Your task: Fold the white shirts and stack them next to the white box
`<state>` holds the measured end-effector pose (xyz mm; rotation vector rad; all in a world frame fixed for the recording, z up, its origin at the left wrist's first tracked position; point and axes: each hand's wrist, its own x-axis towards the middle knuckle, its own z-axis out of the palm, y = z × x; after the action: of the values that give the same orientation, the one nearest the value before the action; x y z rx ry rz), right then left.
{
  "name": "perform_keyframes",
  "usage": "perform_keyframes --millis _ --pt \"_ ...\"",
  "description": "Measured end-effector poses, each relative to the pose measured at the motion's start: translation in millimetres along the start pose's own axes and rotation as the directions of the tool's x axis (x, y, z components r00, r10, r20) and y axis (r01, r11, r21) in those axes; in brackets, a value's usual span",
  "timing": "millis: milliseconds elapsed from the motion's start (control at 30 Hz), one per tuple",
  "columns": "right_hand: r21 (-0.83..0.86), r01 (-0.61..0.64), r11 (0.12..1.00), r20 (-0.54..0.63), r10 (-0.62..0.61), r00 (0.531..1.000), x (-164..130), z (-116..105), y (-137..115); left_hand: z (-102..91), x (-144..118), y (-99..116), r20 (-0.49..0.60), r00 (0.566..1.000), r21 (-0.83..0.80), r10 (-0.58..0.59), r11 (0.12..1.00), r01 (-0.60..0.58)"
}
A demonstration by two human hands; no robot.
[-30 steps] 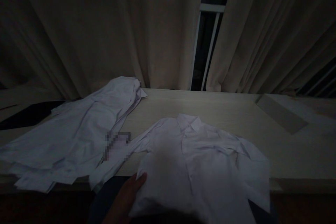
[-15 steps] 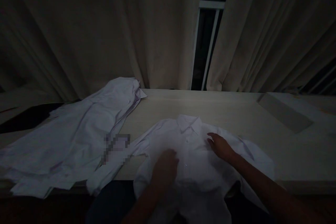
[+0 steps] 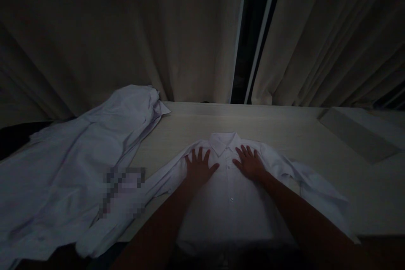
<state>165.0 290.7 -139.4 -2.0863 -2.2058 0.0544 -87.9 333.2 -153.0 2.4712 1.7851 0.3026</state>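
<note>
1. Nearest to the camera, I am seeing two bare forearms (image 3: pixel 158 219) reaching in from the bottom corners and converging over the work.
2. Beneath them, a white, long-sleeved, button-front cloth shirt (image 3: pixel 226 206) is lying face up on the table's near side, its collar pointing toward the far edge. The lower part is running into deep shadow; I cannot tell how the hem is lying.
3. My left hand (image 3: pixel 200 168) is resting palm down on the shirt's upper front, fingers spreading wide, thumb pointing toward the button strip.
4. My right hand (image 3: pixel 250 164) is lying palm down across that strip, just below the collar, fingers spreading a little less.
5. One sleeve is stretching down toward the near left; the other is bending out to the right.
6. At left, overlapping white cloth garments (image 3: pixel 79 160) are spreading in a long heap, a flat black item (image 3: pixel 19 133) showing behind them.
7. At right, a low grey-sided, white-topped box-like object (image 3: pixel 357 135) is sitting on the pale wood-grain table (image 3: pixel 278 124).
8. Farthest back, heavy beige fabric curtains (image 3: pixel 190 42) are hanging, parting around a white-framed dark window (image 3: pixel 253 38).
</note>
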Motion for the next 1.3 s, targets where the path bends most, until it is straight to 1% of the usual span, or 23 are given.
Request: perform_keyframes --millis 100,167,200,267,333,367,433,533,600,700,767,900,1033,1133,1200,1300 --pt "0.02 -0.007 1.0 -0.005 0.007 1.0 11.7 -4.7 0.8 -1.0 13.3 0.8 0.031 0.999 -0.016 -0.01 1.0 0.01" --pt "0.038 -0.02 0.999 -0.054 0.022 0.998 11.4 -7.2 -5.8 -4.6 17.6 3.4 0.034 0.999 -0.022 -0.008 1.0 0.009" --pt "0.048 -0.011 0.999 -0.087 0.015 0.996 9.1 -8.2 -11.3 -6.4 17.4 5.8 0.008 1.0 -0.025 0.012 1.0 -0.012" --pt "0.067 0.077 0.995 -0.125 -0.068 0.99 2.4 -9.3 -25.5 -8.8 12.4 13.4 -0.074 0.993 -0.033 0.095 0.995 -0.098" --pt "0.08 0.197 0.977 -0.118 -0.187 0.975 -4.2 -9.4 -41.2 -9.1 4.0 23.7 -0.128 0.974 -0.042 0.185 0.981 -0.192" --pt "0.089 0.234 0.968 -0.108 -0.225 0.968 -6.6 -9.3 -48.0 -8.8 -0.1 28.9 -0.133 0.968 -0.048 0.213 0.974 -0.221" --pt "0.115 0.254 0.96 -0.115 -0.241 0.964 -9.0 -9.4 -57.4 -8.4 -5.8 37.7 -0.123 0.965 -0.056 0.23 0.97 -0.238" --pt "0.183 0.241 0.953 -0.143 -0.216 0.966 -6.5 -12.5 -58.6 -10.0 -4.5 43.9 -0.126 0.965 -0.061 0.23 0.969 -0.239" --pt "0.205 0.184 0.961 -0.132 -0.159 0.978 -1.7 -16.6 -53.8 -12.1 1.3 44.4 -0.133 0.967 -0.062 0.217 0.972 -0.227" --pt "0.152 0.048 0.987 -0.079 -0.036 0.996 7.0 -22.6 -48.4 -14.4 10.0 44.7 -0.14 0.971 -0.064 0.192 0.977 -0.203" --pt "0.082 0.004 0.997 -0.052 0.0 0.999 10.6 -24.1 -49.3 -14.7 12.6 45.8 -0.143 0.973 -0.067 0.183 0.979 -0.194" --pt "-0.004 0.01 1.0 -0.052 -0.01 0.999 7.9 -21.4 -55.9 -13.9 10.3 48.5 -0.149 0.973 -0.071 0.179 0.979 -0.191" --pt "0.02 0.011 1.0 -0.06 -0.01 0.998 5.9 -22.1 -54.1 -14.0 7.3 50.3 -0.167 0.969 -0.068 0.183 0.978 -0.197" --pt "0.032 0.006 0.999 -0.067 -0.004 0.998 13.9 -24.9 -52.1 -13.9 6.6 51.2 -0.181 0.961 -0.075 0.211 0.971 -0.228" --pt "0.02 -0.006 1.0 -0.037 0.007 0.999 21.5 -25.3 -53.8 -13.4 6.5 51.3 -0.18 0.958 -0.08 0.222 0.968 -0.239" --pt "0.016 -0.058 0.998 -0.003 0.058 0.998 31.7 -24.4 -58.7 -12.6 6.3 50.9 -0.18 0.957 -0.084 0.226 0.966 -0.244"
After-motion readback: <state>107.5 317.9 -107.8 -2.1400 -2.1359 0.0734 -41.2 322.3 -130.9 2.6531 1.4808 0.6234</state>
